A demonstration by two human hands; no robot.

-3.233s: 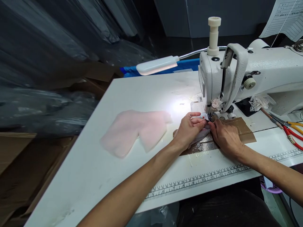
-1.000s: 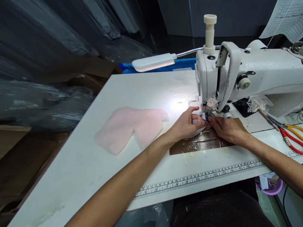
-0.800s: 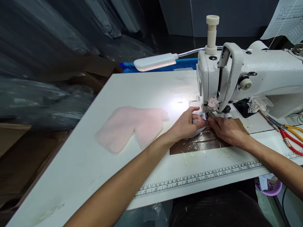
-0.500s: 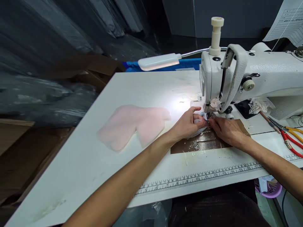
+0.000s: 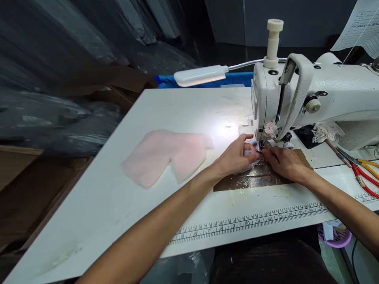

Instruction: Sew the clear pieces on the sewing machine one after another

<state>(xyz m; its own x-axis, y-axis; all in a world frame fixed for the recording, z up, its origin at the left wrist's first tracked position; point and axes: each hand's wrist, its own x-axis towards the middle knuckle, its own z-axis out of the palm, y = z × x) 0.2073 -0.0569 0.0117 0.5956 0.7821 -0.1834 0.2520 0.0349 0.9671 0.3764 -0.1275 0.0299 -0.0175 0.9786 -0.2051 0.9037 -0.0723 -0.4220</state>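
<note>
A white sewing machine [image 5: 308,94] stands on a white table [image 5: 112,205]. Under its needle lies a small pale fabric piece [image 5: 248,165], mostly hidden by my hands. My left hand [image 5: 235,157] pinches this piece just left of the presser foot, fingers curled on it. My right hand [image 5: 281,162] presses the same piece from the right, fingertips at the foot, resting on a brown taped patch [image 5: 254,181]. A small cream fabric rosette [image 5: 269,128] hangs on the machine head above my fingers.
A stack of pale pink fabric pieces [image 5: 166,156] lies to the left. A white gooseneck lamp [image 5: 199,75] lights the needle area. Red-and-yellow scissors [image 5: 363,171] lie at the right. A printed ruler strip [image 5: 251,223] runs along the front edge. Cardboard boxes [image 5: 26,185] sit left.
My hands stay at the needle; since the oldest frame they have edged slightly toward the foot with the small piece. The view has shifted a little.
</note>
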